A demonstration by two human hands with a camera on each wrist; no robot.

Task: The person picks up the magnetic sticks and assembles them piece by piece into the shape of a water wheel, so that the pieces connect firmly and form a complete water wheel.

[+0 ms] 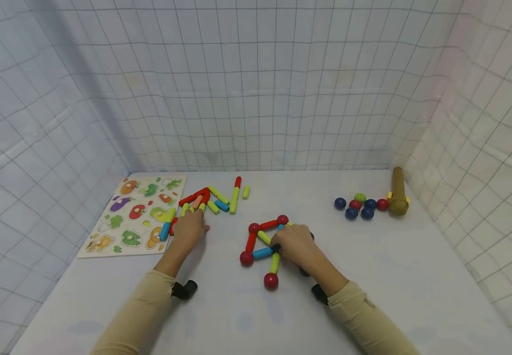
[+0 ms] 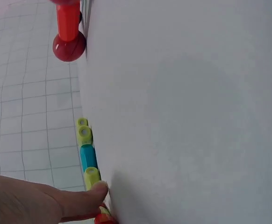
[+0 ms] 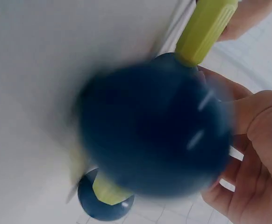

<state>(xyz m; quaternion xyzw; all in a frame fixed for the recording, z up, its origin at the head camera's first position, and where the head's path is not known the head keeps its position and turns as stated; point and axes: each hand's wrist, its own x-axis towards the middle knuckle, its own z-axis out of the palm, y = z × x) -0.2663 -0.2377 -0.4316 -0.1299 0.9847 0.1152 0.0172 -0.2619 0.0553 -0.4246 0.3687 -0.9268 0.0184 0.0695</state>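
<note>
Head view: the left grip (image 1: 189,228) hides part of the loose sticks (image 1: 222,205) beside the picture board (image 1: 127,217) — whether it pinches one, I cannot tell. Mid-bench (image 1: 238,315), the right grip (image 1: 297,245) grasps the ball-and-stick frame (image 1: 263,237), covering one side. Left wrist: a thumb (image 2: 95,195) overlaps a lime stick (image 2: 92,177). Right wrist: a blurred blue ball (image 3: 154,130) masks the fingertips.

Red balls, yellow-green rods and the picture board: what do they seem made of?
Red balls: glossy, with a small highlight; plastic or painted metal, can't tell which. Yellow-green rods: probably moulded plastic, soft sheen, lengthwise ridges up close. Picture board: flat, printed, looks matte; perhaps wood or card, edge too small to tell.
</note>
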